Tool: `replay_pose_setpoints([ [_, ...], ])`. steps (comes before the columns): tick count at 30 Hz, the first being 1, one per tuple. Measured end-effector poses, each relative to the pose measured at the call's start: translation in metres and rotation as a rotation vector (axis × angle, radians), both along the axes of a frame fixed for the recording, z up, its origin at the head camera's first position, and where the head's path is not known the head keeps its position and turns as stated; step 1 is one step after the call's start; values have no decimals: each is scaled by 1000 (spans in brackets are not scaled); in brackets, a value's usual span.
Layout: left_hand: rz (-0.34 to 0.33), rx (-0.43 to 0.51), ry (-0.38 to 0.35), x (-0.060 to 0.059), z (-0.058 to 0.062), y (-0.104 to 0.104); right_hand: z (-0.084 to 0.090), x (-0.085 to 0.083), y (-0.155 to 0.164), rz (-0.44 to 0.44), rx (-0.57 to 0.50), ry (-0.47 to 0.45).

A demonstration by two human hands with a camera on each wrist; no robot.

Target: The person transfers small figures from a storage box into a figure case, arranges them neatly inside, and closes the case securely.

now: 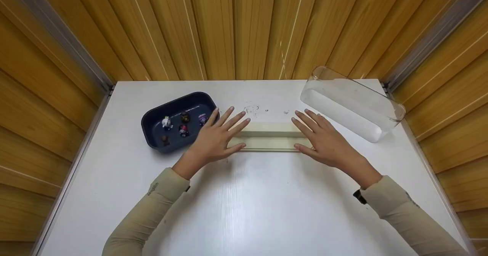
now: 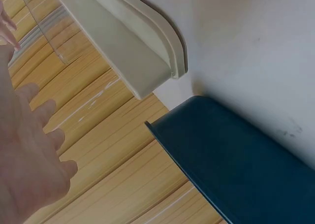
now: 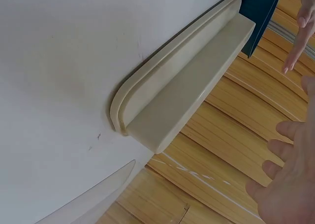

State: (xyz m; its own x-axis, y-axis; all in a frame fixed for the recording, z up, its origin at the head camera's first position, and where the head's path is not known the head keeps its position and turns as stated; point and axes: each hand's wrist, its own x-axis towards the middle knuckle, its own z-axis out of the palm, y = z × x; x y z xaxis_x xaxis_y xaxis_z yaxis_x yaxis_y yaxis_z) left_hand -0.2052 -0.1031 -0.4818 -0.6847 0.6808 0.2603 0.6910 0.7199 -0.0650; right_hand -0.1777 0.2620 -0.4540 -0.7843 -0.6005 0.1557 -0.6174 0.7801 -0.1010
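Observation:
A cream, step-shaped stand (image 1: 272, 143) lies lengthwise on the white table, its two ends partly hidden under the hands in the head view. Over its left end, my left hand (image 1: 214, 141) is held with straight, spread fingers and holds nothing. The right hand (image 1: 324, 140) mirrors it above the right end, fingers spread as well. Both wrist views show the palms apart from the stand (image 2: 118, 42). Just left of the left hand is a dark blue tray (image 1: 173, 105) with several small figurines in it, among them a white one (image 1: 166, 122) and a purple one (image 1: 202, 119).
A clear, rounded oblong box (image 1: 345, 107) lies at an angle at the back right of the white table (image 1: 251, 210). Small dark marks (image 1: 251, 109) dot the tabletop behind the stand. Wood-patterned panels (image 1: 248, 31) rise at the back and both sides.

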Motion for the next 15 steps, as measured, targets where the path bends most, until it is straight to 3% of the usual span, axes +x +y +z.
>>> replay_pose_setpoints([
  [15,33,31,-56,10,4,-18,-1,-3,5,-49,-67,-47],
])
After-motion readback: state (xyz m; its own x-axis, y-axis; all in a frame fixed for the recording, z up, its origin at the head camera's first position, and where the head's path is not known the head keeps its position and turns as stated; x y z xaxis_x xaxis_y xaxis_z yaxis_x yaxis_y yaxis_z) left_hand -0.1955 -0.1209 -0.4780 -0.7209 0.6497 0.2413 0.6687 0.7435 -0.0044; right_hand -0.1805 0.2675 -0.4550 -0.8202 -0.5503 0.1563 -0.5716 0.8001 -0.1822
